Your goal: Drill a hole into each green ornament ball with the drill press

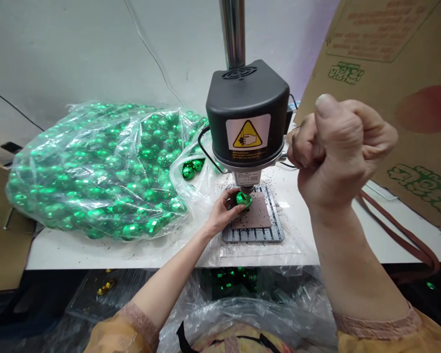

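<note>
My left hand [226,212] pinches a shiny green faceted ball [244,199] between thumb and fingers. It holds the ball under the chuck [247,189] of a black bench drill press [248,108], over a brown board [255,211] on the slotted metal base [275,230]. Whether the bit enters the ball is hidden. Raised at the machine's right side, my right hand [338,147] is closed in a fist around the drill press lever [282,157]; only the lever's metal root shows.
A big clear plastic bag [99,171] full of green balls lies on the left of the white table [95,255]. Two loose green balls [193,168] rest by its mouth. Cardboard boxes [382,63] flank both sides. Dark shavings dot the base. More green balls [238,279] sit below the table's edge.
</note>
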Motion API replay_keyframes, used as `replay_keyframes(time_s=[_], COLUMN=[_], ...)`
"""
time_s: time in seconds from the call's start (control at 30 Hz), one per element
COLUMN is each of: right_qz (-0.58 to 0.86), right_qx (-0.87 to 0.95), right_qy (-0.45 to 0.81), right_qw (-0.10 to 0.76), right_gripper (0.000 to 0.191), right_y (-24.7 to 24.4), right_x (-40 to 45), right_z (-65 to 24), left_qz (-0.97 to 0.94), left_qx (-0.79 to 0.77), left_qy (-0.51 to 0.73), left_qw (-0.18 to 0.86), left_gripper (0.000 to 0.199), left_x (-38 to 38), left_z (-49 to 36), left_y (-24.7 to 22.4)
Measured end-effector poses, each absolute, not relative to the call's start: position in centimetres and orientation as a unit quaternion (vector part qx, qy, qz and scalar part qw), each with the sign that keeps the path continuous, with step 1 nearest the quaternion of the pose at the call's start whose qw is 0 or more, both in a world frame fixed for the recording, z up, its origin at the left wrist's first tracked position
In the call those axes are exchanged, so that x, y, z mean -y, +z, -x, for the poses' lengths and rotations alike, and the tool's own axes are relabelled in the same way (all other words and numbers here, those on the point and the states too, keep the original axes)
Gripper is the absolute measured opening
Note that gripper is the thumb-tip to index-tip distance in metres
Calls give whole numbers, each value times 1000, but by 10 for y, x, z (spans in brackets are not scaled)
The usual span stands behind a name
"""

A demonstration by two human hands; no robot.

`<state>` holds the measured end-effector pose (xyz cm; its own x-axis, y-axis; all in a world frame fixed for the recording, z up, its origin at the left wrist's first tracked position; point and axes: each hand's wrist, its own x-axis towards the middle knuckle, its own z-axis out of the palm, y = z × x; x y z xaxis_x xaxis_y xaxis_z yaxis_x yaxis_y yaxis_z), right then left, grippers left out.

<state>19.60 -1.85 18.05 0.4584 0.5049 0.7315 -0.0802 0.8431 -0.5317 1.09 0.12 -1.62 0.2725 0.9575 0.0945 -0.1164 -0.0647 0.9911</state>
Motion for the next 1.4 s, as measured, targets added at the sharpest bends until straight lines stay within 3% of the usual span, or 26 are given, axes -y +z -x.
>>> replay_keyframes(time_s=[0.87,1.4], right_qz=[225,230], right_qx=[498,523], right_qy=[180,121], right_qw=[818,812], right_gripper=[50,59], right_y=[180,159], right_x=[19,33], right_z=[-198,-196], left_qz=[-604,-539], left_qx=[-372,-384], left_qy=[456,478], left_qw=[538,578], left_gripper=[56,54], left_x=[16,19], left_z=[-19,-24], left_y=[-17,-16])
